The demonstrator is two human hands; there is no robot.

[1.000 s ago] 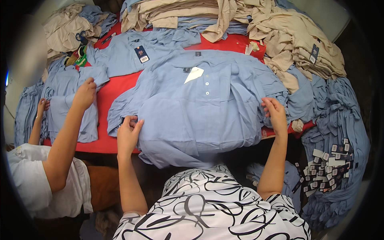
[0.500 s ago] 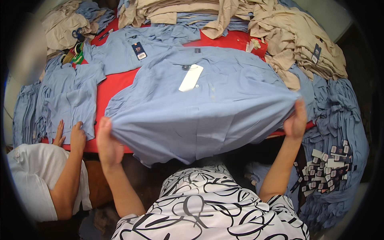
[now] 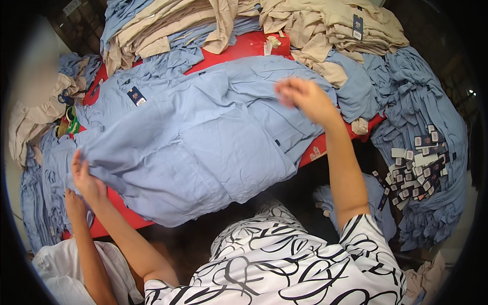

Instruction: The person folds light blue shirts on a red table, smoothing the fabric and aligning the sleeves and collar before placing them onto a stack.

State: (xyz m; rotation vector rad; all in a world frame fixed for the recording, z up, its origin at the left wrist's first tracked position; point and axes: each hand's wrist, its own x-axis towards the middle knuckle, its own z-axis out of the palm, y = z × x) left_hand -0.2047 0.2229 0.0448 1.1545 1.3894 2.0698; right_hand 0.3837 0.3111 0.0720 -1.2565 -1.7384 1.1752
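Observation:
A light blue shirt lies spread and creased across the table, its near edge hanging over the front. At its left side, my left hand pinches the fabric and holds that side raised in a loose billow. My right hand is over the right part of the shirt, fingers curled and blurred; whether it touches the cloth I cannot tell. A small dark label shows near the shirt's right edge. Behind it lies another blue shirt with a dark hang tag.
A co-worker's hand is close beside my left hand. Beige garments are piled at the back of the red table. Blue garments with many tags hang at the right. Scissors and a green roll lie at the left.
My right hand has left the shirt's right side and moved up and inward. My left hand has gone further left with its edge. The shirt's white tag is out of sight; the view has shifted right.

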